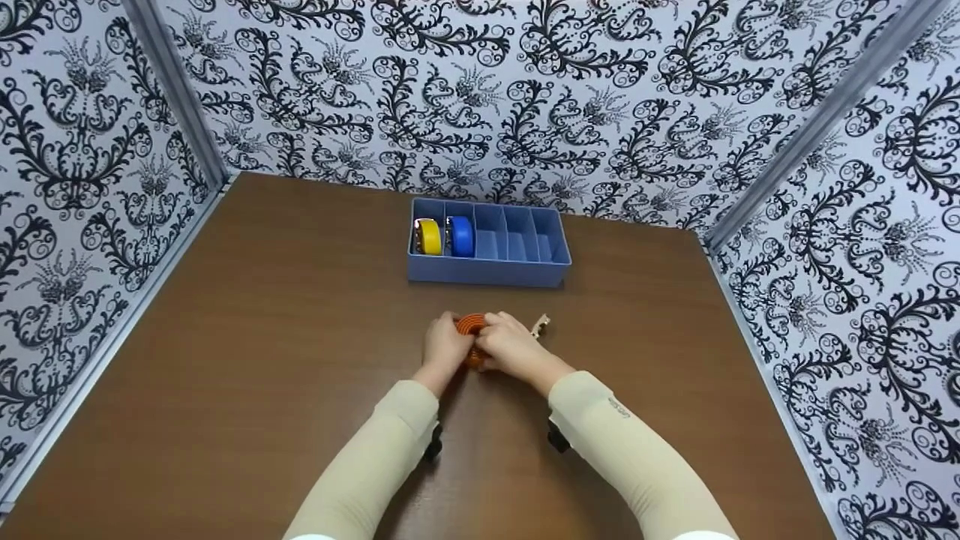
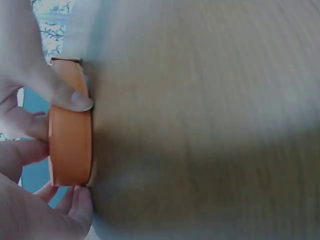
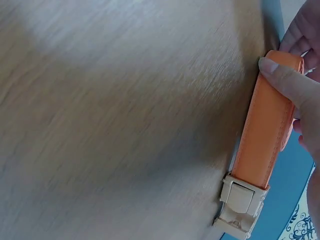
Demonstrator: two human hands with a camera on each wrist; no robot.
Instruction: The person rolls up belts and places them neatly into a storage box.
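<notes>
An orange belt [image 1: 471, 324], wound into a coil, stands on its edge on the brown table between both hands. My left hand [image 1: 444, 346] grips the coil's left side. On the right side, my right hand [image 1: 514, 349] holds the strap, its thumb pressed on the orange leather [image 3: 265, 130] in the right wrist view. A gold buckle [image 3: 240, 202] closes the strap's free end, which sticks out past the right hand. In the left wrist view the coil's outer band [image 2: 71, 140] is pinched between thumb and fingers. Part of the coil is hidden by the hands.
Behind the hands stands a blue-grey divided box [image 1: 487, 271]. A coiled yellow belt [image 1: 429, 237] sits in its leftmost compartment, with a coiled blue belt [image 1: 460, 237] in the one beside it. Patterned walls [image 1: 465, 97] enclose the table [image 1: 300, 300] at the back and sides.
</notes>
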